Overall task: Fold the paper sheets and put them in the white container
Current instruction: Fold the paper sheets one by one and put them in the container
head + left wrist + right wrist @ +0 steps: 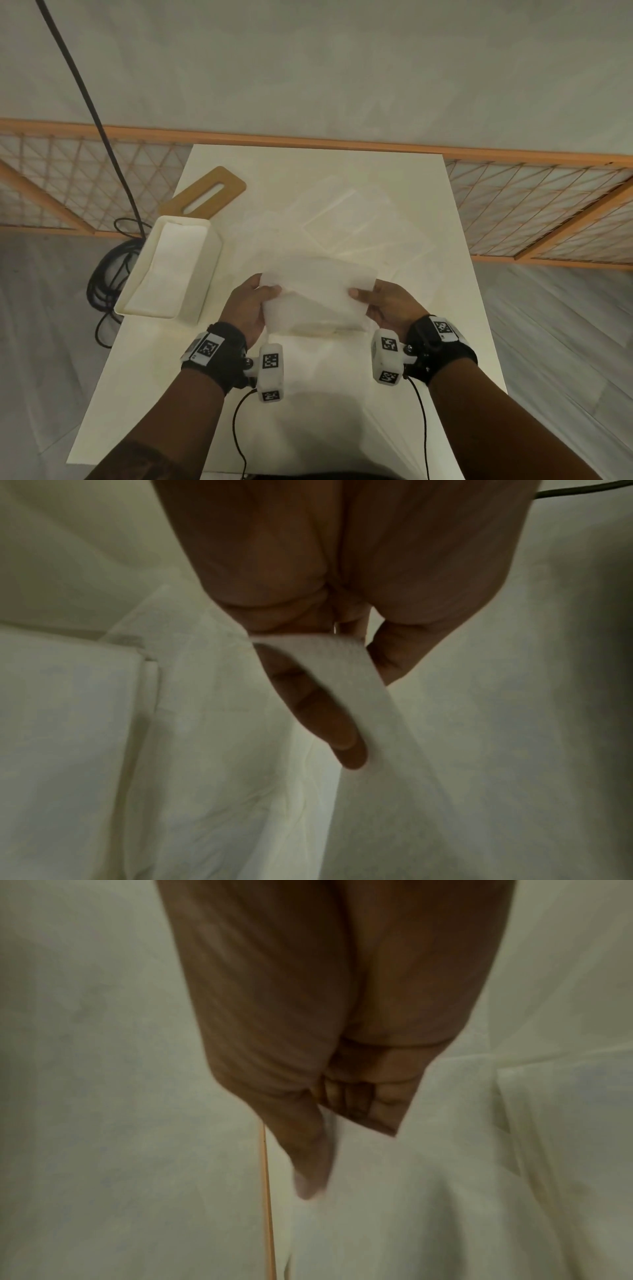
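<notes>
head view high above the table (308,394), facing down; wrist views close along each palm (shared: paper sheet (318,294))

White paper sheet (318,291), white container (168,270), tan wooden board (205,192), orange lattice fence (534,205).

One white container (171,270); one wooden board (205,195); two hands; one held sheet (318,294)

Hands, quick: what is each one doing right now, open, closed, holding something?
Left hand: pinches the left edge of the thin white paper sheet.
Right hand: pinches the right edge of the same sheet, held above the white table.
</notes>
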The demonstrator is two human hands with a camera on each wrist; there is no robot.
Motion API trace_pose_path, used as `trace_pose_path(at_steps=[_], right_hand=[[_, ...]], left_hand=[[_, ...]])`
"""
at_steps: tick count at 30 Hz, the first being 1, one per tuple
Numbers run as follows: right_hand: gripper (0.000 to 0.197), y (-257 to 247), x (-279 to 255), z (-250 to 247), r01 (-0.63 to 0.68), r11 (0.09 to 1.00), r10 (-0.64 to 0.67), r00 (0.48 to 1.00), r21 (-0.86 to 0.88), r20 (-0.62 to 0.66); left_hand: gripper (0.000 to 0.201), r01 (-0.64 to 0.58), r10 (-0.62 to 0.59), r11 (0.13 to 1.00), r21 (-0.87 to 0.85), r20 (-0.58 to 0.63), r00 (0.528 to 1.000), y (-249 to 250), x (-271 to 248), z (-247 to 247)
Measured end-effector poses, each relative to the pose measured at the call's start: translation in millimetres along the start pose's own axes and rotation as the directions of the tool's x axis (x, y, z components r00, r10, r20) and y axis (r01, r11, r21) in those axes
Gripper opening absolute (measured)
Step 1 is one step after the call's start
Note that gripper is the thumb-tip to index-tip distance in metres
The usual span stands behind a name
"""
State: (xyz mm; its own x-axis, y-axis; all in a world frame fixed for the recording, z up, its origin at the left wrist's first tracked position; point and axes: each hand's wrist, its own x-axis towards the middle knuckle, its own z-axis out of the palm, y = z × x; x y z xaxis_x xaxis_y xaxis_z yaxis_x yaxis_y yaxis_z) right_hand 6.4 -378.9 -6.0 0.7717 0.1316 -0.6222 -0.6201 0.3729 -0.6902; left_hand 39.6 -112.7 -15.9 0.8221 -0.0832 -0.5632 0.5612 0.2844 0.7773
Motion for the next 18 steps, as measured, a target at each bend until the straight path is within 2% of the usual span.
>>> trace_pose_path(at_steps=[5, 9, 14, 16, 18], right_hand=[[0.033, -1, -8, 0, -0.075, 0.994, 0.075, 0.997, -0.081, -0.005], [0.031, 1, -11, 0, -0.059, 0.979, 0.044, 0.996, -0.197, -0.081], [0.027, 1, -12, -8, 0.020, 0.970, -0.046, 0.994, -0.243, -0.101], [0.026, 0, -14, -13, 0.041, 0.964, -0.072, 0.991, -0.263, -0.110], [0.024, 0, -17, -16, 0.048, 0.962, -0.076, 0.993, -0.269, -0.095]], left_hand=[[0.030, 0.002, -0.002, 1.000, 0.002, 0.014, 1.000, -7, -2, -1], [0.025, 0.005, -0.005, 1.000, 0.019, 0.006, 1.000, -13, -4, 1], [0.025, -0.059, 0.064, 0.961, 0.270, -0.008, 0.998, -7, -9, -5], [0.024, -0.099, 0.094, 0.944, 0.315, 0.030, 0.995, -5, -11, -7], [0.016, -0.113, 0.091, 0.937, 0.331, 0.082, 0.992, -3, -15, -7]])
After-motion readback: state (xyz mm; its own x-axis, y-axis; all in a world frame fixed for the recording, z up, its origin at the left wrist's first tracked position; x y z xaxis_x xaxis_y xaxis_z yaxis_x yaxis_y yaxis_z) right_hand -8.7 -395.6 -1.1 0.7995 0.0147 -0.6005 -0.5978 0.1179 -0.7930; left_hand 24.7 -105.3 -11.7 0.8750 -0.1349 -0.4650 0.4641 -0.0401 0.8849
